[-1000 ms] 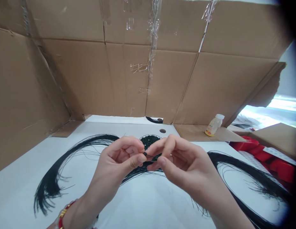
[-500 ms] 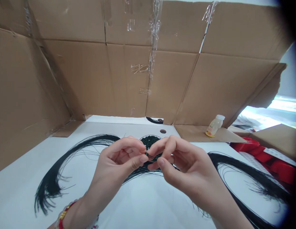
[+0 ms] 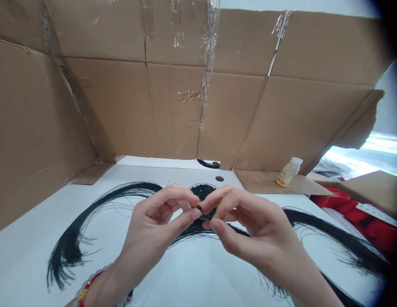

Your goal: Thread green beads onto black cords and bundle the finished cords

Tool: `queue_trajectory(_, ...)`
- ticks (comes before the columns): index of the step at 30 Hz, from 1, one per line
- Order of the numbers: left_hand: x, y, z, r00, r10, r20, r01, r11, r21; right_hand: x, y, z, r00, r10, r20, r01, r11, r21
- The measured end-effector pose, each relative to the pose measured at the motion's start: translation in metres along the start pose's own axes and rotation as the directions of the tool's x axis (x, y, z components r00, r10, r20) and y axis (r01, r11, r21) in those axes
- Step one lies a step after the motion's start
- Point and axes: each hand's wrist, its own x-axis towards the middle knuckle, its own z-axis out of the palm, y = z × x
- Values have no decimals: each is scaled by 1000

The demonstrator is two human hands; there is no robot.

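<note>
My left hand (image 3: pixel 160 221) and my right hand (image 3: pixel 246 226) meet fingertip to fingertip above the white table (image 3: pixel 192 273). Between thumb and forefinger my left hand pinches a tiny dark bead (image 3: pixel 199 207). My right hand pinches a thin black strand (image 3: pixel 203 210) whose end touches that bead. Just behind the fingers sits a small round dish of dark beads (image 3: pixel 203 192). A long bundle of black strands (image 3: pixel 89 213) curves across the table on the left and passes under my hands. It shows again on the right as a black strand bundle (image 3: pixel 333 234).
Taped cardboard walls (image 3: pixel 185 98) enclose the back and left of the table. A small yellow bottle with a white cap (image 3: pixel 288 172) stands on a cardboard flap at the back right. Red trays (image 3: pixel 361 215) lie at the right edge. A hole (image 3: pixel 219 178) is in the tabletop.
Both hands have sunk slightly in view and my fingertips have drawn closer together, so less of the strand shows between them. The view has tilted up a little.
</note>
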Motion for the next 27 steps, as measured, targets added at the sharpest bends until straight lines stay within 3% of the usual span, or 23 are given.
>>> queue_trajectory(15, -2, -2, 0, 999, -25, -26, 26, 999, 36, 6, 7, 1, 994, 87, -61, -73, 977, 201)
queue_trajectory(27, 2, 1, 1, 999, -19, -49, 21, 999, 47, 4, 6, -1, 999, 34, -14, -32, 994, 103)
